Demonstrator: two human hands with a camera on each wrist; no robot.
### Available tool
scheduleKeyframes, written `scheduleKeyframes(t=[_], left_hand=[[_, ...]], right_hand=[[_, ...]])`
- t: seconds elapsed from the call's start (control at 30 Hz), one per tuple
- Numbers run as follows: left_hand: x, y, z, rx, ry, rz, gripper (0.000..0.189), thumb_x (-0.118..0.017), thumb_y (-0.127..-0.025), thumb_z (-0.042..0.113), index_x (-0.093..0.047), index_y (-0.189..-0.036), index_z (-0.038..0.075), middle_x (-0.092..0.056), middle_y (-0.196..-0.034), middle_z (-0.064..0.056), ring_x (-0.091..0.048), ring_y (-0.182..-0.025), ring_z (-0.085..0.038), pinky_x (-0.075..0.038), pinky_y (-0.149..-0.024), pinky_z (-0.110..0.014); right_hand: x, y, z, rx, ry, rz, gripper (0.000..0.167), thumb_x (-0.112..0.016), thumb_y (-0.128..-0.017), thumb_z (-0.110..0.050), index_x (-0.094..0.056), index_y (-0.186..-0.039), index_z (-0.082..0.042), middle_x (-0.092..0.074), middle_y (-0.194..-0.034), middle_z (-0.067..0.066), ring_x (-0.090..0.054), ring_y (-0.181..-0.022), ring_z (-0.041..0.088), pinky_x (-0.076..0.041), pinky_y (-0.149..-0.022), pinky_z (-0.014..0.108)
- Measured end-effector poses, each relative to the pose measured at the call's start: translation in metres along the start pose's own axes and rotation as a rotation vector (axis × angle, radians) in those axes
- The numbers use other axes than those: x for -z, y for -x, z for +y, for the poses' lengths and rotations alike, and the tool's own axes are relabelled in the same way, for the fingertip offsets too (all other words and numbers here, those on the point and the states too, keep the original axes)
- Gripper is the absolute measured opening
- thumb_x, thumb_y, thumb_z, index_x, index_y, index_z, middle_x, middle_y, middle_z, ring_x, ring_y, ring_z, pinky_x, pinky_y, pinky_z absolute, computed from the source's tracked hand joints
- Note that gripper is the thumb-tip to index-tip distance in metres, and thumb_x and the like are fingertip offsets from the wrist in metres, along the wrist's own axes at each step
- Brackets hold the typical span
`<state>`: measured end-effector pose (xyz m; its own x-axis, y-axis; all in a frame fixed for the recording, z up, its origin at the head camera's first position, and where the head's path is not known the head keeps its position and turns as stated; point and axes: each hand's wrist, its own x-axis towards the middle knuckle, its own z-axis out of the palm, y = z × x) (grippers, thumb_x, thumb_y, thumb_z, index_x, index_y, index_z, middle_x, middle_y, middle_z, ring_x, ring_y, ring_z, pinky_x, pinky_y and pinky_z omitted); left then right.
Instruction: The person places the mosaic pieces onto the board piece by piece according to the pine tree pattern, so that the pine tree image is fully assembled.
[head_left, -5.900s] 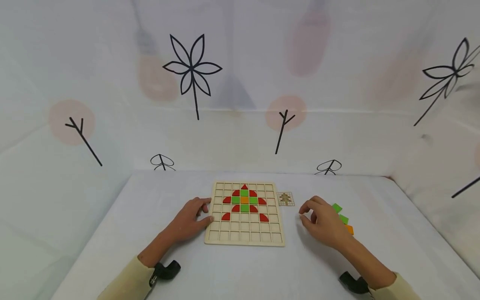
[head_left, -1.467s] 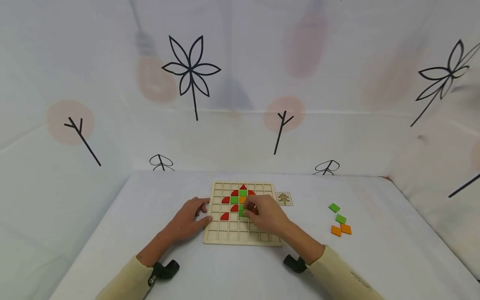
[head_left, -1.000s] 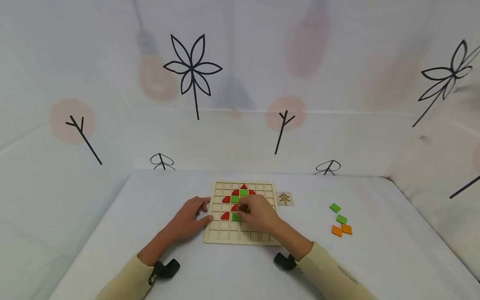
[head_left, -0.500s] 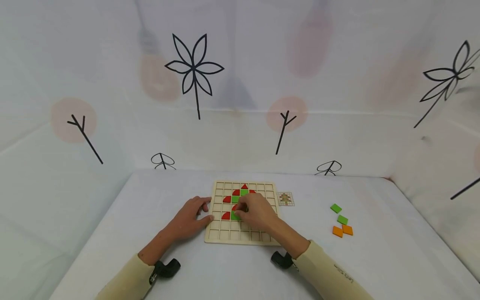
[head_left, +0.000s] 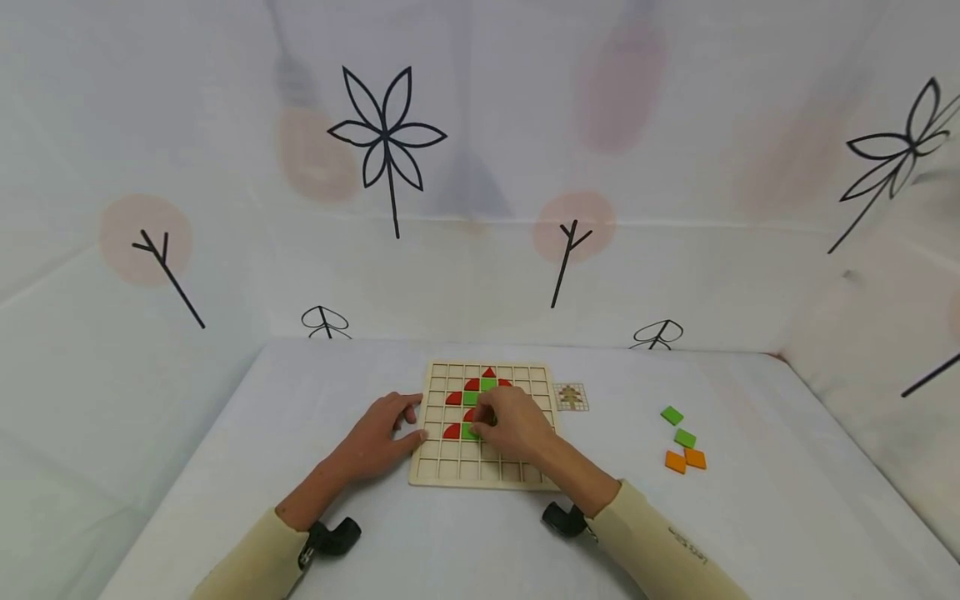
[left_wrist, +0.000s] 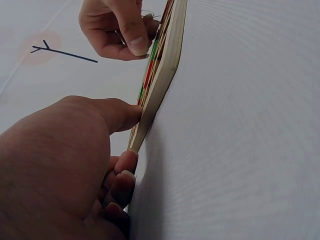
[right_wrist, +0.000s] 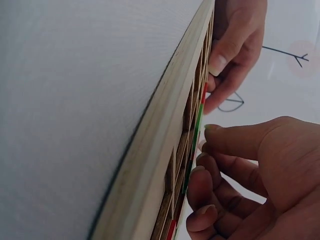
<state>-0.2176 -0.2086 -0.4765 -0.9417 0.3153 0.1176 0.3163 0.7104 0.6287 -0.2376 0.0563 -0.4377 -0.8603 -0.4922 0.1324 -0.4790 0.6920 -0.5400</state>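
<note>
A square wooden grid board (head_left: pixel 450 472) lies mid-table, with red, green and orange tiles set in its cells. My left hand (head_left: pixel 378 437) rests at its left edge; in the left wrist view, the thumb (left_wrist: pixel 125 116) touches the board's rim and the other fingers (left_wrist: pixel 122 187) bend beside it. Over the board's middle, my right hand (head_left: pixel 513 423) has thumb and fingertips together on a green square tile (head_left: pixel 467 431), just right of a red quarter-round tile (head_left: pixel 452 431). The right hand hides several tiles. In the right wrist view, the fingertips lie close against the board's face.
A small card with a tree pattern (head_left: pixel 572 397) lies against the board's right side. Farther right are two loose green tiles (head_left: pixel 672 415) and two orange tiles (head_left: pixel 676 462). A white printed cloth (head_left: pixel 465 283) stands behind the table.
My right hand has come left from near the loose tiles onto the board. A green tile travelled with it to the cell beside the left red quarter-round. My left hand has stayed put.
</note>
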Motion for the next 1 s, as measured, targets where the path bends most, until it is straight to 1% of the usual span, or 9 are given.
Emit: scheduleKeyframes(t=[0.23, 0.33, 0.47, 0.57, 0.8, 1.0], left_hand=[[0.000, 0.001, 0.002, 0.010, -0.003, 0.006, 0.059, -0.073, -0.101, 0.025, -0.054, -0.153, 0.003, -0.055, -0.105, 0.007, -0.047, -0.095, -0.012, -0.040, -0.082, -0.033], [-0.001, 0.001, 0.002, 0.012, -0.005, 0.014, 0.059, -0.074, -0.101, 0.025, -0.054, -0.153, 0.004, -0.055, -0.105, 0.008, -0.047, -0.096, -0.011, -0.040, -0.082, -0.032], [-0.003, 0.000, 0.002, -0.008, -0.006, 0.013, 0.059, -0.074, -0.101, 0.025, -0.054, -0.152, 0.003, -0.056, -0.106, 0.008, -0.047, -0.096, -0.011, -0.041, -0.084, -0.032], [-0.003, -0.002, 0.003, -0.018, -0.002, 0.007, 0.059, -0.074, -0.101, 0.025, -0.054, -0.152, 0.003, -0.055, -0.106, 0.008, -0.047, -0.096, -0.011, -0.041, -0.084, -0.032], [-0.002, -0.002, 0.001, -0.002, -0.021, 0.002, 0.060, -0.075, -0.101, 0.026, -0.054, -0.153, 0.004, -0.055, -0.105, 0.009, -0.047, -0.096, -0.011, -0.041, -0.083, -0.032], [-0.002, 0.000, 0.000, 0.015, -0.021, 0.010, 0.060, -0.075, -0.100, 0.026, -0.054, -0.152, 0.004, -0.055, -0.105, 0.009, -0.047, -0.096, -0.012, -0.041, -0.083, -0.032]], right_hand=[[0.002, 0.005, 0.003, 0.015, 0.017, 0.021, 0.017, -0.081, -0.094, -0.018, -0.071, -0.081, -0.019, -0.062, -0.076, -0.011, -0.056, -0.071, 0.007, -0.050, -0.067, 0.028], [0.005, 0.010, 0.005, 0.034, 0.012, 0.036, 0.017, -0.081, -0.093, -0.014, -0.071, -0.080, -0.017, -0.061, -0.075, -0.010, -0.056, -0.070, 0.008, -0.049, -0.066, 0.027], [0.011, 0.019, 0.008, 0.044, 0.029, 0.063, 0.015, -0.081, -0.093, -0.012, -0.072, -0.081, -0.017, -0.061, -0.077, -0.010, -0.055, -0.071, 0.008, -0.050, -0.067, 0.026], [0.017, 0.026, 0.012, 0.021, 0.051, 0.079, 0.014, -0.080, -0.093, -0.012, -0.072, -0.083, -0.017, -0.062, -0.078, -0.010, -0.055, -0.073, 0.008, -0.050, -0.067, 0.026], [0.028, 0.041, 0.032, -0.050, 0.071, 0.104, 0.013, -0.079, -0.094, -0.012, -0.072, -0.084, -0.017, -0.061, -0.078, -0.010, -0.053, -0.071, 0.009, -0.048, -0.066, 0.027], [0.044, 0.057, 0.046, -0.085, 0.092, 0.130, 0.012, -0.078, -0.094, -0.011, -0.072, -0.086, -0.018, -0.060, -0.078, -0.010, -0.052, -0.070, 0.011, -0.047, -0.064, 0.027]])
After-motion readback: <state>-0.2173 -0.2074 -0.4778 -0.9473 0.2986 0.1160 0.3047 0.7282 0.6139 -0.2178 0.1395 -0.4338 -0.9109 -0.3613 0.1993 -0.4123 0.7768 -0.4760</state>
